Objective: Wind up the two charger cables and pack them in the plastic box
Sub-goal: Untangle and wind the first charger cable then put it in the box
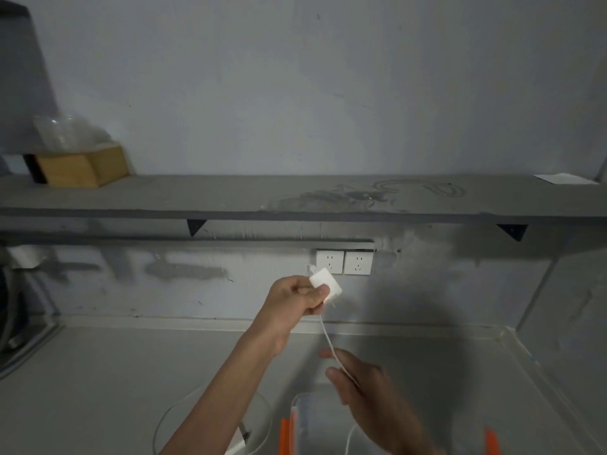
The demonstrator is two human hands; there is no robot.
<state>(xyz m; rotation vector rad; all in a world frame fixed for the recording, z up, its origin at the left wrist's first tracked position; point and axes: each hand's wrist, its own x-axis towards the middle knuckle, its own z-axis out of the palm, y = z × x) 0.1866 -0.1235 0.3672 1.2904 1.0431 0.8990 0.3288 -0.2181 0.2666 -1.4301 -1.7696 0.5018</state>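
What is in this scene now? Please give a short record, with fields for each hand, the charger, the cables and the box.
left hand: grips the white charger brick
charger brick: held just below the wall sockets, apparently unplugged
right hand: lower; the charger's cable runs across its fingers; grip unclear
second cable: loose loop on the counter, left of the box
plastic box: clear, orange clips, at the bottom edge
winding: not yet done
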